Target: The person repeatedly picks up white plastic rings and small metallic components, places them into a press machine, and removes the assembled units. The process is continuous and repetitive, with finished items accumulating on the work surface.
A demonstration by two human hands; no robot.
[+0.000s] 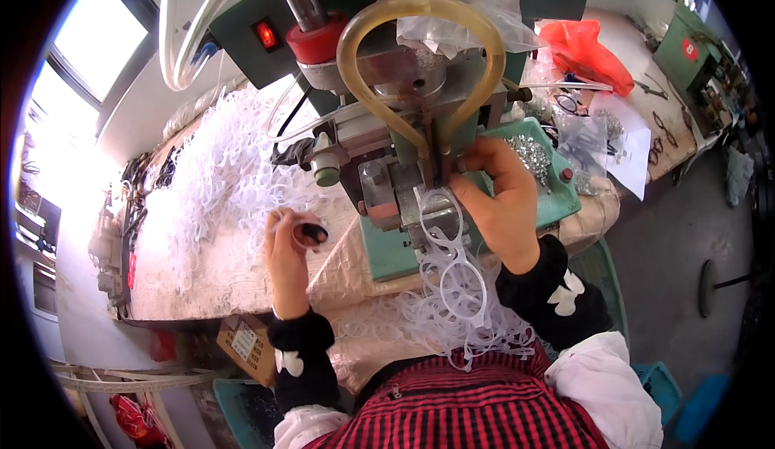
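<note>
At the working point of a green and metal bench machine (387, 182), my right hand (502, 199) has its thumb and forefinger pinched together. They hold the end of a clear plastic eyeglass frame (462, 289), whose rims hang down in front of the machine; the gripped end is partly hidden. My left hand (287, 255) is raised over the bench, left of the machine. Its fingers curl around a small round piece with a dark middle (310, 234), too unclear to name. A heap of clear eyeglass frames (460, 320) rests on my lap, against a red and black checked apron (452, 400).
A large pile of clear frames (242, 142) covers the bench at the left. Right of the machine, a green tray (565, 199) holds small shiny metal parts (529, 154). Beyond lie a red plastic bag (593, 53) and white paper (634, 158). A yellowish hose (347, 53) loops overhead.
</note>
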